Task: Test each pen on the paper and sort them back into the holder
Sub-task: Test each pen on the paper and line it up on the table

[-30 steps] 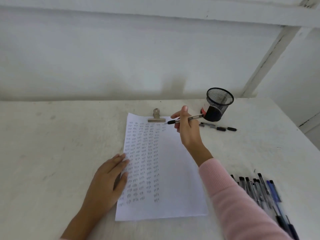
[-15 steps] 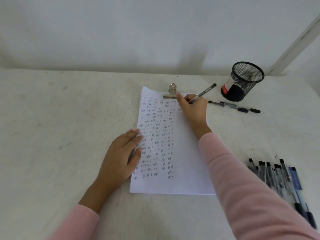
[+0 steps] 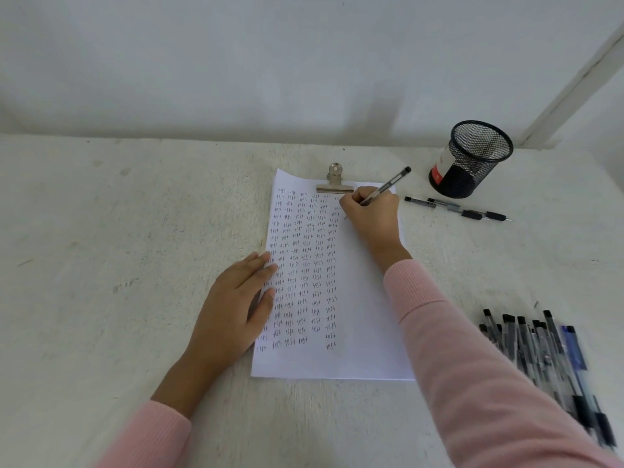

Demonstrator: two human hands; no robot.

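Note:
A white sheet of paper point(image 3: 358, 315) lies on the table, its left part filled with columns of small handwritten words. My right hand point(image 3: 373, 216) rests on the sheet's upper right and grips a grey pen point(image 3: 388, 184), tip down on the paper. My left hand point(image 3: 236, 309) lies flat on the sheet's left edge, fingers spread, holding nothing. A black mesh pen holder point(image 3: 471, 160) stands at the back right. Two pens point(image 3: 456, 208) lie on the table just in front of it. Several more pens point(image 3: 547, 352) lie in a pile at the right.
A metal bulldog clip point(image 3: 335, 182) clamps the top edge of the paper. The pale, scuffed table point(image 3: 118, 265) meets a white wall at the back, and a white slanted beam point(image 3: 574, 76) rises behind the holder.
My right hand brought the pen down from above the clip to the paper's upper right and set its tip on the sheet. My view tilted down and closer. The left hand stayed put.

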